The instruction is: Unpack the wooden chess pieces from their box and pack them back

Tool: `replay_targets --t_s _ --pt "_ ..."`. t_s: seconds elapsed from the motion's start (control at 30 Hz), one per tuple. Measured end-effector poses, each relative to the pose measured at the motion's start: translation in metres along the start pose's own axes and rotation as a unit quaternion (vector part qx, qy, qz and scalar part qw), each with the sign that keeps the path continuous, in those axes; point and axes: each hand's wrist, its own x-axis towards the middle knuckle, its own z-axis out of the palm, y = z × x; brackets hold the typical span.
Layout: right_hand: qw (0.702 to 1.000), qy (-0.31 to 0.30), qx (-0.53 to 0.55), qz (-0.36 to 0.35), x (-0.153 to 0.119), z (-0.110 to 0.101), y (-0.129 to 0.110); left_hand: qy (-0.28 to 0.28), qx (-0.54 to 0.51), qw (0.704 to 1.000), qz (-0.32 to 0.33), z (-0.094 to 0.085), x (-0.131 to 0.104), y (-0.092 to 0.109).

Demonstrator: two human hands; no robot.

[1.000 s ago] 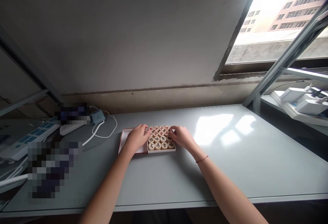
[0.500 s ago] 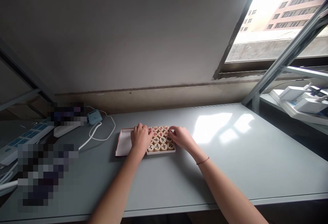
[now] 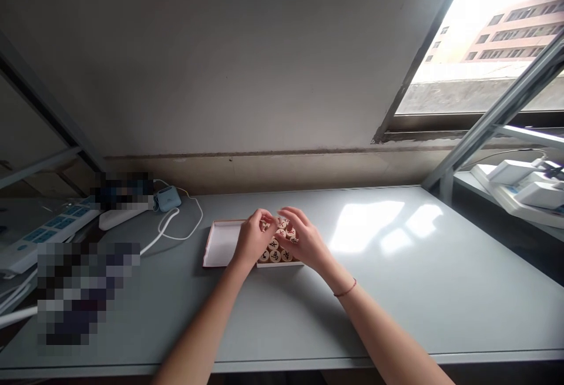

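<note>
Round wooden Chinese chess pieces (image 3: 275, 255) with red and black characters fill a shallow white box (image 3: 280, 265) in rows. My left hand (image 3: 255, 237) is over the box's left side, its fingers curled and the thumb bent toward the index finger near the far rows. Whether a piece sits between those fingertips cannot be made out. Over the right side, my right hand (image 3: 305, 239) holds its thumb and fingers apart, and pieces show in the gap. The hands cover several pieces. Left of the box lies a lid (image 3: 222, 245), white inside.
The box rests on a grey desk (image 3: 396, 303) against a wall. At left are a power strip (image 3: 57, 229), a light-blue device (image 3: 168, 198) with a looped white cable (image 3: 194, 226), and blurred items. White chargers (image 3: 524, 182) sit on a shelf at right, below a window.
Both hands have moved inward from the box's sides to above the pieces, close together. My right thumb and fingers have spread. The view has shifted slightly.
</note>
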Motion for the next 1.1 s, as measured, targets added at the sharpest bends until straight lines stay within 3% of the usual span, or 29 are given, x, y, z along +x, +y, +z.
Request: replay_targets --t_s 0.1,0.17,0.27,0.33,0.43,0.53,0.73,1.1 --pt "1.0 0.007 0.008 -0.019 0.0 0.003 -0.008 -0.056 -0.108 0.992 -0.02 0.003 -0.004 0.006" --pt "0.999 0.032 0.005 0.005 0.002 0.0 -0.004 -0.057 -0.109 0.992 -0.005 0.002 -0.003 0.003" --pt "0.992 0.102 -0.025 0.064 0.007 -0.007 0.018 -0.003 0.038 0.999 0.034 -0.003 0.001 -0.008" --pt "0.985 0.125 -0.064 0.1 0.009 -0.009 0.038 0.011 0.183 0.983 0.027 -0.006 0.003 -0.016" --pt "0.979 0.057 -0.132 0.143 0.01 -0.007 0.067 -0.013 0.316 0.948 -0.018 -0.006 0.003 -0.021" --pt "0.971 0.013 -0.171 0.166 0.008 -0.001 0.081 -0.021 0.36 0.932 -0.04 0.001 0.001 -0.017" --pt "0.977 0.032 -0.161 0.139 0.005 0.006 0.087 -0.01 0.383 0.921 -0.074 0.016 0.003 -0.01" --pt "0.976 0.021 -0.159 0.145 0.003 0.006 0.088 0.012 0.375 0.926 -0.045 0.018 0.004 -0.013"
